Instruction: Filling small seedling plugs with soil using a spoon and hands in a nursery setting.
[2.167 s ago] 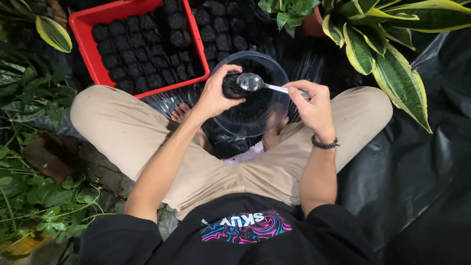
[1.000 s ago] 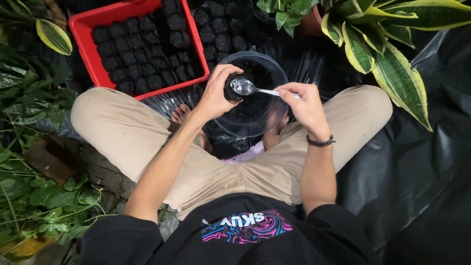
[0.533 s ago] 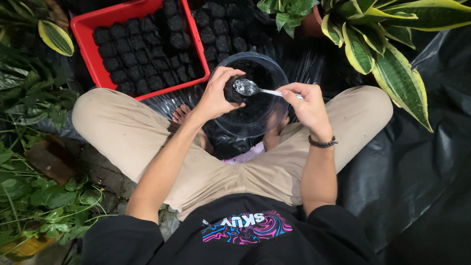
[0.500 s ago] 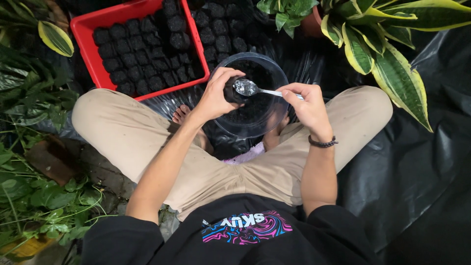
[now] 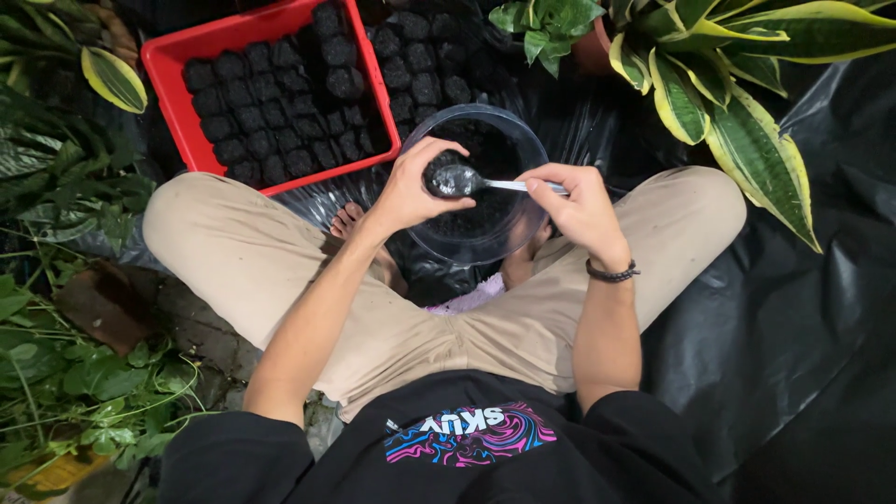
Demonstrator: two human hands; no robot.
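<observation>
My left hand (image 5: 407, 191) wraps a small soil-filled bag (image 5: 439, 173) over the clear bowl (image 5: 523, 140). My right hand (image 5: 579, 207) pinches the spoon (image 5: 467, 182), its scoop on the bag's mouth. The red tray (image 5: 177, 103) borders left; plant leaves (image 5: 737, 121) crowd right.

The person wears a black short-sleeved T-shirt (image 5: 467, 448) with a swirling pink, blue and white graphic (image 5: 469, 432) across the chest, and beige trousers (image 5: 271, 271). A dark beaded bracelet (image 5: 611, 273) circles the right wrist, and the feet (image 5: 353, 224) are bare.
</observation>
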